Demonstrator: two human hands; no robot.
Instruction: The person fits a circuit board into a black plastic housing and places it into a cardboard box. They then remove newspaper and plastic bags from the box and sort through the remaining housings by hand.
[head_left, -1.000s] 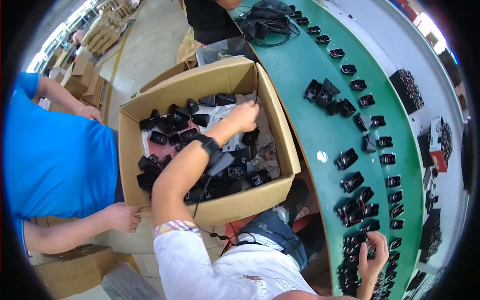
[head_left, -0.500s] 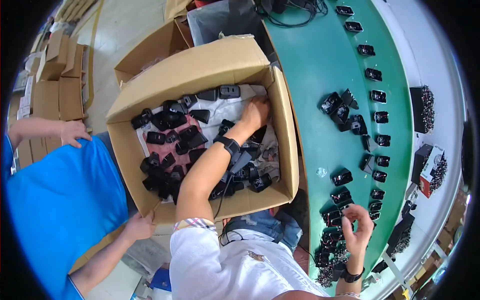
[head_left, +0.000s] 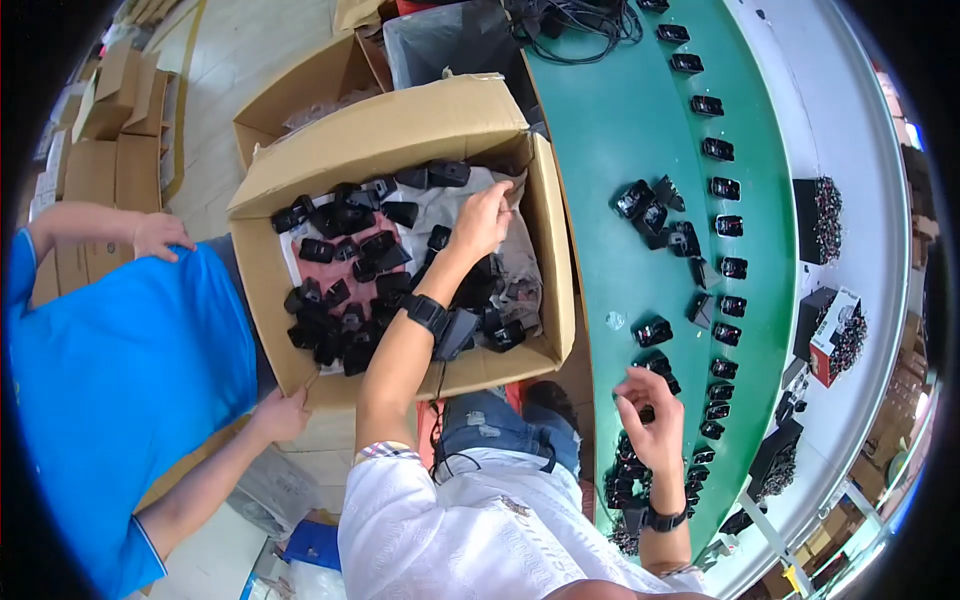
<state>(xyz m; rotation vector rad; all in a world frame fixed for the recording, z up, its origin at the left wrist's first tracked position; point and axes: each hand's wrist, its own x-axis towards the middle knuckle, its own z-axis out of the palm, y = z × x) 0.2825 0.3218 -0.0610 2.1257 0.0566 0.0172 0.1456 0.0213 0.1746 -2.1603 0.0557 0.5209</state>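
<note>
Over the right part of a large open cardboard box (head_left: 545, 250) is my left hand (head_left: 482, 222), its fingers loosely stretched toward the box's right wall and nothing visible in them. Small black plastic housings (head_left: 318, 250) lie jumbled in the box on grey and pink sheeting. Some are partly hidden under my left forearm. My right hand (head_left: 655, 425) hovers above the near left part of the green table (head_left: 600, 120), thumb and fingers apart, holding nothing. Close to it are several black housings (head_left: 652, 332) with open sides, and a denser heap of them lies beside my wrist.
A person in a blue shirt (head_left: 120, 370) stands left of the box, one hand (head_left: 283, 415) on its near corner. A row of black housings (head_left: 725, 188) runs along the table. Black cables (head_left: 590, 40) lie at its far end. Another carton (head_left: 310, 90) stands behind the box.
My left hand has lifted and drawn back a little from the box's right wall. The whole view has shifted slightly, and my right hand appears farther left over the table.
</note>
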